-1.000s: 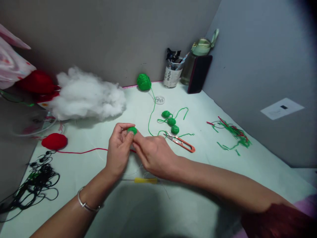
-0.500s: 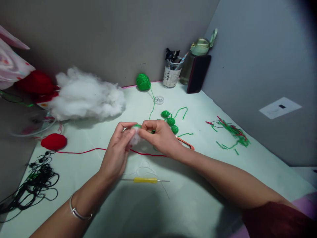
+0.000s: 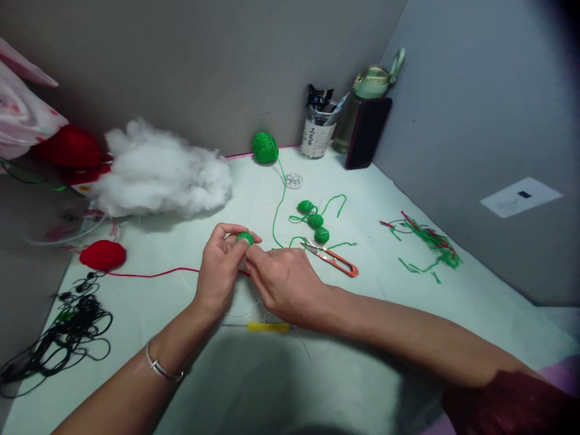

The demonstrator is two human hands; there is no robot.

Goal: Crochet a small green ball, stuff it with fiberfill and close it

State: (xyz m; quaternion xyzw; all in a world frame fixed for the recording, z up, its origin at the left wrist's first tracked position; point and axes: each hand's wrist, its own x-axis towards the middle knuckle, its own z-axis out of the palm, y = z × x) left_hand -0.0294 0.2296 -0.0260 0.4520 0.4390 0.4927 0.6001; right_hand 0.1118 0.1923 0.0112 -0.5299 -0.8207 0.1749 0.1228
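Note:
My left hand (image 3: 219, 279) is closed around a small green crocheted ball (image 3: 245, 237), pinching it between thumb and fingers. My right hand (image 3: 283, 283) is pressed against the ball from the right, its fingertips curled in at the ball's underside. A green strand (image 3: 276, 211) runs from the hands up to a green yarn ball (image 3: 264, 147) at the wall. A red strand (image 3: 154, 274) leads from under my hands to a red crocheted piece (image 3: 103, 254). A yellow-handled crochet hook (image 3: 267, 327) lies on the table just below my hands.
Three small green crocheted balls (image 3: 314, 220) and orange snips (image 3: 335, 260) lie right of my hands. White stuffing (image 3: 158, 171) is piled at the back left, black cords (image 3: 63, 326) at the left edge, yarn scraps (image 3: 428, 244) at the right. A jar (image 3: 317, 136), bottle (image 3: 367, 90) and phone (image 3: 367, 133) stand in the corner.
Half a second ago my right hand was raised, pulling a white tuft at the ball. It has come back down against the ball, and the tuft no longer shows.

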